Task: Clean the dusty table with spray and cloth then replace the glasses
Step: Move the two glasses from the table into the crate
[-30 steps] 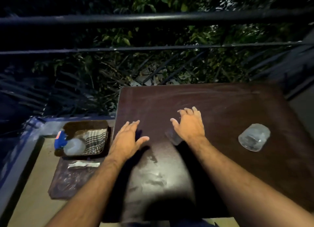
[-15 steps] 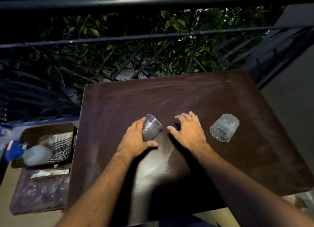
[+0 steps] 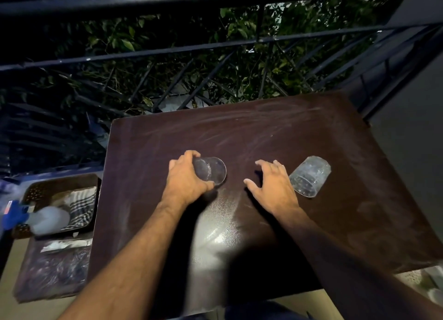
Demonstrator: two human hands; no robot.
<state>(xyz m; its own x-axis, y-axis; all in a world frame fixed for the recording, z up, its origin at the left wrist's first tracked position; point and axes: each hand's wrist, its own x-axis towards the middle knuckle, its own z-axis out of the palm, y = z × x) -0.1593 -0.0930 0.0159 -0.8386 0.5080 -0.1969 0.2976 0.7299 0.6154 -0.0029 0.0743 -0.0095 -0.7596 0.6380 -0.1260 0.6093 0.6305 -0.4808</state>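
A dark brown table (image 3: 275, 132) streaked with pale dust fills the middle of the head view. My left hand (image 3: 184, 180) is closed around a clear glass (image 3: 212, 170), tilted with its mouth toward the right. My right hand (image 3: 273, 188) hovers over the table with fingers spread, holding nothing. Just right of it a second clear glass (image 3: 309, 176) lies on its side on the table. A spray bottle with a blue trigger (image 3: 28, 217) and a checked cloth (image 3: 82, 205) lie in a brown basket (image 3: 60, 182) left of the table.
The basket rests on a lower dark stool (image 3: 52, 271) with a crumpled wrapper on it. A black metal railing (image 3: 215, 44) runs behind the table, foliage beyond. A grey wall (image 3: 412, 152) stands at the right.
My left hand has taken hold of the near glass and tilted it up off the table. My right hand let it go and shifted right toward the second glass.
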